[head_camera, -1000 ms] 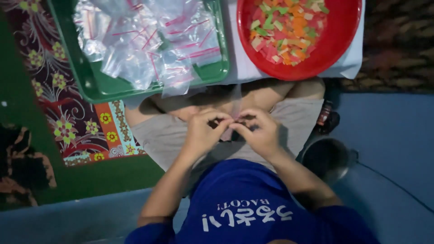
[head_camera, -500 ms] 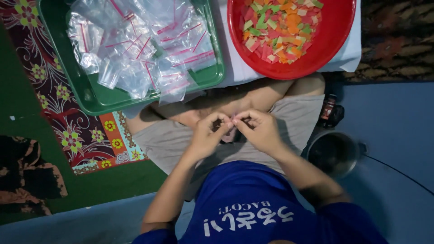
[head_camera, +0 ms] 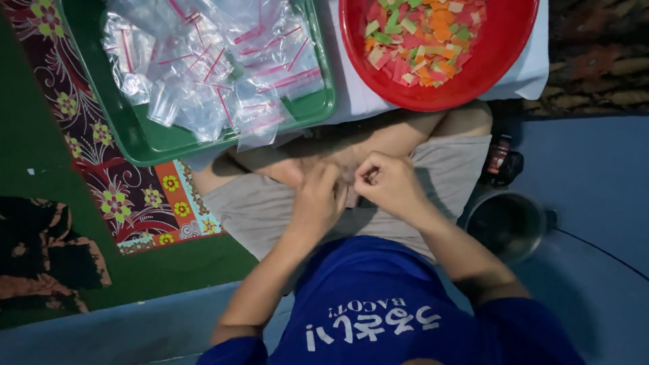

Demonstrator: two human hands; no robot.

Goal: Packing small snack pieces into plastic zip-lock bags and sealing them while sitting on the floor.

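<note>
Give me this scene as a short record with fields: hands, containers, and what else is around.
left hand: over the lap, fingers curled, touching the right hand
right hand: closed in a loose fist; anything pinched is too small to tell
green tray: holds a pile of clear zip bags
red basin: filled with small coloured pieces
metal pot: on the floor by the right arm

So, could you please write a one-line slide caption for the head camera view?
Seated person's left hand and right hand meet over the lap, below a green tray of clear zip bags and a red bowl of colourful chips.
</note>
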